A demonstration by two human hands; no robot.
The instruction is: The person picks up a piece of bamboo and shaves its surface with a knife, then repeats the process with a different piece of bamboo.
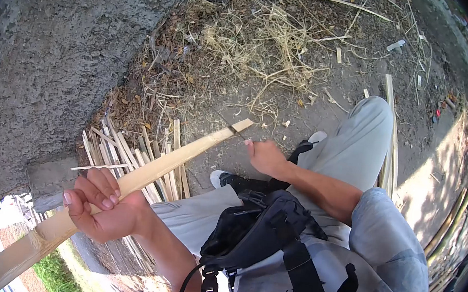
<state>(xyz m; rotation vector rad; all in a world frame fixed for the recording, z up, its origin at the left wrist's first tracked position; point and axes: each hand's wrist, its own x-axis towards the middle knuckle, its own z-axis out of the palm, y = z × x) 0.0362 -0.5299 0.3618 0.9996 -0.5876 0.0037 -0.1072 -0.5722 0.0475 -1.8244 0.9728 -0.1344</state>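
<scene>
A long, pale split-bamboo strip (178, 156) runs slantwise from the lower left up to the middle of the head view. My left hand (103, 206) is closed round it, fingers curled, well back from its far end. A joint ring shows on the strip beyond that hand, toward the lower left. Near the far end, a thin dark knife blade (234, 127) lies across the strip and touches it. My right hand (268, 158) grips the knife; its handle is hidden inside the fingers.
Several split strips (112, 146) lie bundled beside a rough concrete wall (71, 52). Curly shavings (257, 45) cover the ground ahead. More long strips (391, 141) lie beyond my right knee. A black bag (253, 229) hangs across my front.
</scene>
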